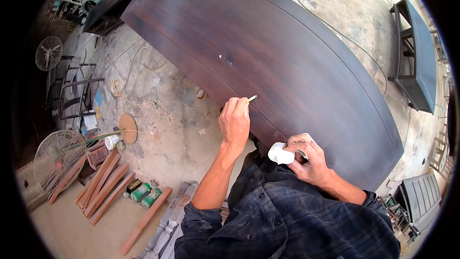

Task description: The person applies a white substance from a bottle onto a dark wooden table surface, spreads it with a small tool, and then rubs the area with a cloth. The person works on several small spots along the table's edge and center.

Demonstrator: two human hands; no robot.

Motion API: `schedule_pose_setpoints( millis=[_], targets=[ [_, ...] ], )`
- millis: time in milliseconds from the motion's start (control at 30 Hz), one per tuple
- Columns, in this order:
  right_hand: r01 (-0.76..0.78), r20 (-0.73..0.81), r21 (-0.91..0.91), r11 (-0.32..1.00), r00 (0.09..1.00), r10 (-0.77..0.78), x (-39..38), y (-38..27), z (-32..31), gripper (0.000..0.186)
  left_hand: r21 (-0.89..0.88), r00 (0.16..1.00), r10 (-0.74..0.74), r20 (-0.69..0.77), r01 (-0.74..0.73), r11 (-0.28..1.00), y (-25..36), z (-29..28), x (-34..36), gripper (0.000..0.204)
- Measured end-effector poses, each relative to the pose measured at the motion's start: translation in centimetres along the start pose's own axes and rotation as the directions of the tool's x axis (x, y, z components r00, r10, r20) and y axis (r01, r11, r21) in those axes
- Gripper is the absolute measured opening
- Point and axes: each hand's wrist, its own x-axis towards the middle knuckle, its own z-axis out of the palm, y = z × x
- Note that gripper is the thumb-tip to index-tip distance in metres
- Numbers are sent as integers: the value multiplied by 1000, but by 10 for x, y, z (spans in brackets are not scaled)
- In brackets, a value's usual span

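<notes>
My left hand (235,121) pinches a small thin brush (252,98), yellow and whitish with a dark tip. The tip is just over the near edge of a long, dark brown wooden tabletop (268,52) with curved ends. My right hand (310,160), close to my body, grips a small white cup (281,154). Whatever is in the cup is too small to make out. A narrow, shiny piece (302,153) also shows between the right fingers; its kind is unclear. Small pale flecks (225,59) lie on the tabletop.
Two fans (60,160) are on the left. Wooden bars (103,187), green cans (141,192) and turned grey legs (167,225) lie at the lower left. A dark cabinet-like frame (414,57) is at the right. A cable (345,36) crosses the concrete floor beyond the tabletop.
</notes>
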Motion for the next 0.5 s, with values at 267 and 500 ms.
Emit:
schedule_pose_setpoints(
  millis=[267, 500],
  targets=[
    [-22, 5, 32, 999, 1000, 22, 0, -1, 1, 37, 6, 1000, 8, -10, -8, 1000, -1, 2, -1, 17],
    [-36, 12, 42, 998, 999, 35, -1, 1, 2, 36, 2, 1000, 7, -10, -7, 1000, 0, 1, 0, 18]
  ],
)
